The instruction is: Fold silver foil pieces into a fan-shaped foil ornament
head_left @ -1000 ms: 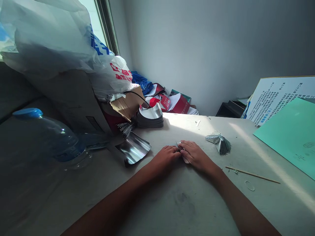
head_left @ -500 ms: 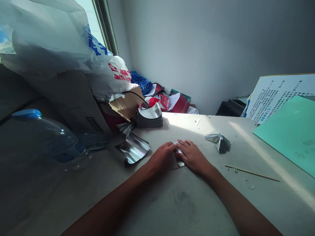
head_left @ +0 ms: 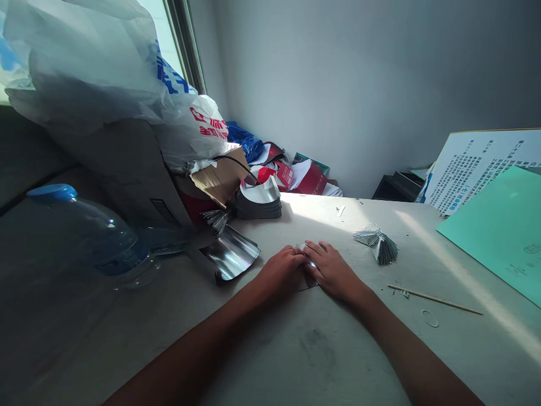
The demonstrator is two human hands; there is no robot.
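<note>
Compared with the moment before, the two hands had come closer and covered more of the small folded foil piece [head_left: 311,265], so only a little of it showed between them, on the table [head_left: 333,352]. The left hand [head_left: 281,274] and the right hand [head_left: 333,272] lay low with the fingers together, and their fingertips [head_left: 307,246] rested on or just beside the piece, but one could not tell if they really pinched it. A pleated foil fan [head_left: 377,245] stood to the right, and a curved foil sheet [head_left: 231,255] lay to the left, near a plastic water bottle [head_left: 91,237]
</note>
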